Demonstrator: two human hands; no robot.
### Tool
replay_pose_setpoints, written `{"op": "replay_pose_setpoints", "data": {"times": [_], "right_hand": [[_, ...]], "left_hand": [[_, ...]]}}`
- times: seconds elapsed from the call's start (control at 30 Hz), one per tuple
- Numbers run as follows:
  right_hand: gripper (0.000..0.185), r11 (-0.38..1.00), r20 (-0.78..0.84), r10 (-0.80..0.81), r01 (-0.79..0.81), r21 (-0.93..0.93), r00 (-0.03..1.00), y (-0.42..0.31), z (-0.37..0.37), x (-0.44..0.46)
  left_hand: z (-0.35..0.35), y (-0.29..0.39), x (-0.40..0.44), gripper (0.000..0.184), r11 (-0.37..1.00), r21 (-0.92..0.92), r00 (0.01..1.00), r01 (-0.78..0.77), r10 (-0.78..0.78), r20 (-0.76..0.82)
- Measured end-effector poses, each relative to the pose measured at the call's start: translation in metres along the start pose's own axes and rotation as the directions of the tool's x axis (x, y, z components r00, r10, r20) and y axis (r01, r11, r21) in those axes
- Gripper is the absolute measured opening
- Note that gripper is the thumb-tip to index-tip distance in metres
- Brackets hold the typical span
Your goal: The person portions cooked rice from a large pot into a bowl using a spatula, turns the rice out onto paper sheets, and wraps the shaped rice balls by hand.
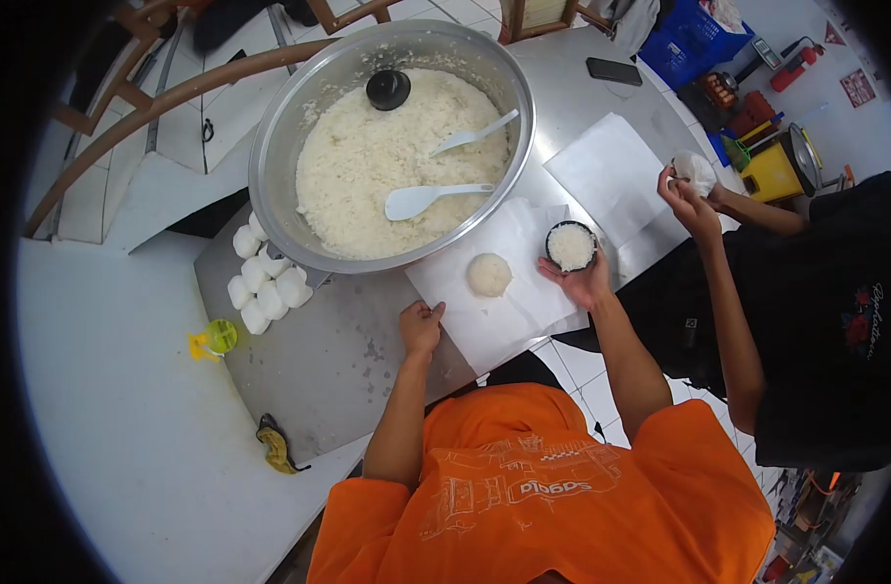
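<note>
My right hand (584, 280) holds a small dark bowl (571, 246) filled with white rice over the right part of a white paper sheet (523, 316). A round mound of rice (489, 275) lies on that sheet, between my two hands. At the sheet's left edge is my left hand (422, 328), its fingers curled; whether they pinch the paper is not clear. Behind the sheet stands a large metal pot (270, 165) of rice (358, 165). Two white rice paddles (411, 202) and a black round object (388, 90) rest on the rice inside it.
White wrapped bundles (268, 282) sit left of the pot. To the right, a co-worker's hands (694, 209) hold a white bundle (695, 173) near a stack of paper (606, 170). A phone (613, 71) lies at the back; a yellow-brown item (278, 450) lies front left.
</note>
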State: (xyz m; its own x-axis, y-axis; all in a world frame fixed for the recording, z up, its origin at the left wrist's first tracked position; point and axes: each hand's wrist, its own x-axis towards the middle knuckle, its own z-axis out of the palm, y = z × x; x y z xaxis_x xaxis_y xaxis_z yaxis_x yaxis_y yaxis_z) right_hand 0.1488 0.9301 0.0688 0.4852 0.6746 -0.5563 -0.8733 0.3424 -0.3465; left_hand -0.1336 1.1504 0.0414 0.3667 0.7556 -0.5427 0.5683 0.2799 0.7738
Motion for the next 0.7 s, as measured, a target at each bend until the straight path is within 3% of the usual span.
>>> {"op": "replay_pose_setpoints", "data": {"times": [0.1,0.2,0.3,0.47,0.57,0.6,0.63,0.7], "right_hand": [[0.071,1.000,0.003,0.015,-0.015,-0.001,1.000,-0.003,-0.007,0.003],[0.073,1.000,0.005,0.021,-0.021,-0.012,1.000,-0.007,-0.009,0.004],[0.076,1.000,0.008,0.004,-0.003,-0.028,1.000,-0.006,-0.006,0.005],[0.078,0.984,-0.073,-0.086,0.073,-0.163,0.994,0.001,0.009,-0.003],[0.070,0.847,-0.004,-0.319,0.284,-0.450,0.948,0.014,0.041,-0.016],[0.062,0.697,0.072,-0.512,0.462,-0.549,0.856,0.030,0.035,-0.002],[0.055,0.381,0.214,-0.564,0.482,-0.789,0.797,0.037,0.028,0.005],[0.057,-0.334,0.556,-0.628,0.457,-0.824,0.544,0.087,0.075,-0.012]], "left_hand": [[-0.003,-0.008,0.002,0.030,0.949,0.261,0.977,-0.177,0.202,-0.070],[-0.018,0.008,-0.015,0.031,0.901,0.380,0.961,-0.208,0.262,-0.095],[-0.049,-0.017,-0.015,0.028,0.908,0.320,0.935,-0.271,0.327,-0.134],[-0.166,-0.114,-0.018,0.015,0.994,-0.006,0.982,-0.106,0.103,-0.159],[-0.226,-0.134,-0.034,0.014,0.996,0.066,0.953,-0.064,0.081,-0.291],[-0.242,-0.143,-0.035,0.015,0.996,0.057,0.942,-0.067,0.082,-0.325],[-0.252,-0.152,-0.036,0.016,0.996,0.047,0.930,-0.072,0.084,-0.359],[-0.270,-0.145,-0.047,0.019,0.998,0.059,0.929,0.014,0.009,-0.371]]}}
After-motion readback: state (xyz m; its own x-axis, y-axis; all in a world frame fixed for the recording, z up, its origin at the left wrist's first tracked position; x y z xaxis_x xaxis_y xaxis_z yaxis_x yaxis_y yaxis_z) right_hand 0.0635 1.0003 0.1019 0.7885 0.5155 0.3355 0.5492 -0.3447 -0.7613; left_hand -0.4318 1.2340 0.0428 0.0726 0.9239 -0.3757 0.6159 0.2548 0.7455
